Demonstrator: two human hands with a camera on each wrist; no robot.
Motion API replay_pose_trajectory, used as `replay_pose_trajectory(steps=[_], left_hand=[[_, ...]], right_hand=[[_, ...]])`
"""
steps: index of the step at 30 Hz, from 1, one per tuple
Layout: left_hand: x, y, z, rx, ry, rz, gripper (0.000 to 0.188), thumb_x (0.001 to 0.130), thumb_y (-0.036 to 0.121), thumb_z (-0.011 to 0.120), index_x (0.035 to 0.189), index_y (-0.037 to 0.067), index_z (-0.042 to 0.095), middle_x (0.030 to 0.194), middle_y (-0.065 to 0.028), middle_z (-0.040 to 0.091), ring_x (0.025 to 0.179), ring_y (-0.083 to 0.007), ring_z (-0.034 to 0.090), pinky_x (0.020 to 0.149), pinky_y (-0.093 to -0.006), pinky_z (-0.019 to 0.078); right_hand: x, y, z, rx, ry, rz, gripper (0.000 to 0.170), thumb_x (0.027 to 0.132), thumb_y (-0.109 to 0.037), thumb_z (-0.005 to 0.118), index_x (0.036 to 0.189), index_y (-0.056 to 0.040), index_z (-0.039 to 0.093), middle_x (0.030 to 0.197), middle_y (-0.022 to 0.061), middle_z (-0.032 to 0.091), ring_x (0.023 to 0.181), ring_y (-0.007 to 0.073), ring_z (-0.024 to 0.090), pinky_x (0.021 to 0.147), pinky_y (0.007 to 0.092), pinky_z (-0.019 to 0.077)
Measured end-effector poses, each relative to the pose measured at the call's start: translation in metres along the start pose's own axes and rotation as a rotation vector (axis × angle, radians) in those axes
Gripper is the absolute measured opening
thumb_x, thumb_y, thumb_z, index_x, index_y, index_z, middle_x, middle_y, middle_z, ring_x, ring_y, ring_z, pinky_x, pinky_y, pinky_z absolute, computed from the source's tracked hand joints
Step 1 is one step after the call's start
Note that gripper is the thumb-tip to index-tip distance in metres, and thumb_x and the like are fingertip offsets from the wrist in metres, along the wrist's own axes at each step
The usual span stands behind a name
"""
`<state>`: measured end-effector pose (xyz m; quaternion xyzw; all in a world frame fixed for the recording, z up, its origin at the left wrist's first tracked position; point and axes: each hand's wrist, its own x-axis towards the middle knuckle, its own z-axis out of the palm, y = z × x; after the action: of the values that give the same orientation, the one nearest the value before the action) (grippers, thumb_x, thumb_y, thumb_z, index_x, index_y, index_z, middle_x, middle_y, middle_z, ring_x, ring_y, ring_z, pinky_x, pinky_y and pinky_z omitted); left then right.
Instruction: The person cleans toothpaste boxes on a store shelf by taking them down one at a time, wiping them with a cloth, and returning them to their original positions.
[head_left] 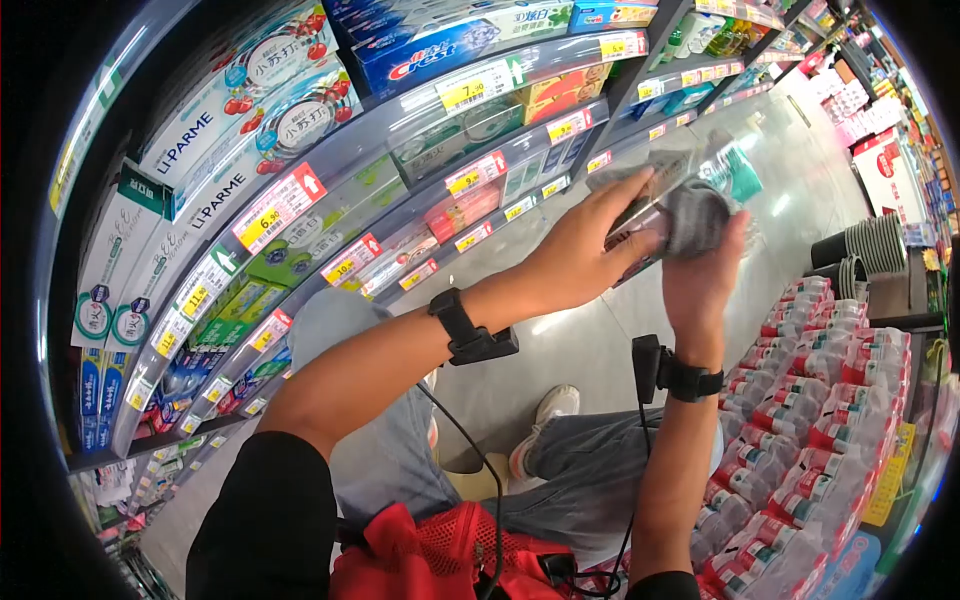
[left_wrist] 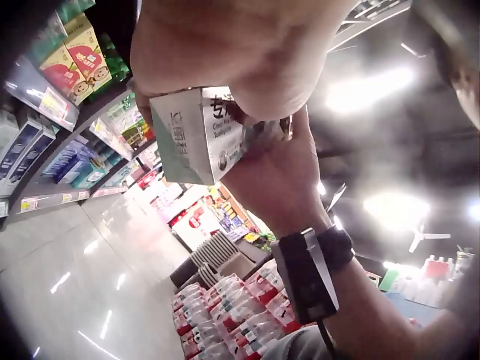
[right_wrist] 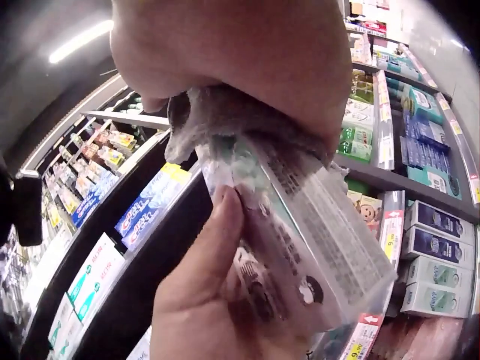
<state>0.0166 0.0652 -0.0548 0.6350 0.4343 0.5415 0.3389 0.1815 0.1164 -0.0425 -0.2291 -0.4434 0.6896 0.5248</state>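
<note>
My left hand (head_left: 600,235) grips a white and teal toothpaste box (left_wrist: 187,135) and holds it up in front of the shelves. A grey cloth (head_left: 695,220) is bunched in my right hand (head_left: 700,285), pressed against the box. In the right wrist view the left thumb (right_wrist: 217,232) lies along the box's printed side, and the cloth (right_wrist: 232,120) covers its upper end. The head view is blurred around the box, where the cloth hides part of it.
Shelves of boxed toothpaste with a price rail (head_left: 280,215) curve along the left. Shrink-wrapped bottle packs (head_left: 790,430) are stacked at the right. Behind them stand grey-rimmed stacked buckets (head_left: 870,245). Tiled floor (head_left: 590,340) runs between. A cable (head_left: 470,430) hangs from the left wrist band.
</note>
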Motion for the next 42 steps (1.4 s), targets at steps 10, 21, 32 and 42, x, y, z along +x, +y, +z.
replay_pose_trajectory(steps=[10,21,32,42], left_hand=[[0.021,-0.006,-0.024,-0.458,0.288,-0.05,0.059,0.099,0.025,0.066,0.147,0.0,0.041,0.135,-0.0126,0.057,0.123,-0.0182,0.054,0.101,-0.0327,0.0449],[0.015,-0.001,-0.024,-0.566,0.182,-0.145,0.071,0.087,0.005,0.073,0.145,0.0,0.034,0.128,-0.0116,0.055,0.117,-0.0174,0.056,0.095,-0.0314,0.0494],[0.016,0.003,-0.018,-0.649,0.279,-0.055,0.066,0.08,-0.002,0.076,0.133,0.005,0.038,0.13,-0.0102,0.053,0.121,-0.0184,0.055,0.1,-0.0334,0.0482],[0.009,-0.001,-0.014,-0.802,0.223,-0.185,0.062,0.082,-0.004,0.073,0.133,0.004,0.04,0.127,-0.0091,0.056,0.116,-0.0171,0.058,0.099,-0.033,0.0476]], right_hand=[[-0.033,0.039,0.051,-0.587,-0.119,0.255,0.048,0.105,-0.039,0.051,0.135,-0.0004,0.055,0.128,0.0105,0.058,0.12,0.0191,0.052,0.106,0.0336,0.0394],[-0.013,0.039,0.046,0.149,0.264,0.213,0.048,0.108,-0.045,0.039,0.132,-0.0064,0.054,0.125,0.0078,0.062,0.117,0.0197,0.059,0.104,0.0394,0.0454],[-0.012,0.032,0.05,0.472,0.115,0.296,0.07,0.105,-0.06,0.028,0.14,-0.0024,0.047,0.137,0.0126,0.057,0.13,0.0258,0.052,0.113,0.0448,0.036],[-0.008,0.037,0.047,0.446,0.119,0.25,0.068,0.105,-0.058,0.032,0.14,-0.0011,0.048,0.142,0.0131,0.055,0.131,0.0262,0.053,0.113,0.0434,0.0375]])
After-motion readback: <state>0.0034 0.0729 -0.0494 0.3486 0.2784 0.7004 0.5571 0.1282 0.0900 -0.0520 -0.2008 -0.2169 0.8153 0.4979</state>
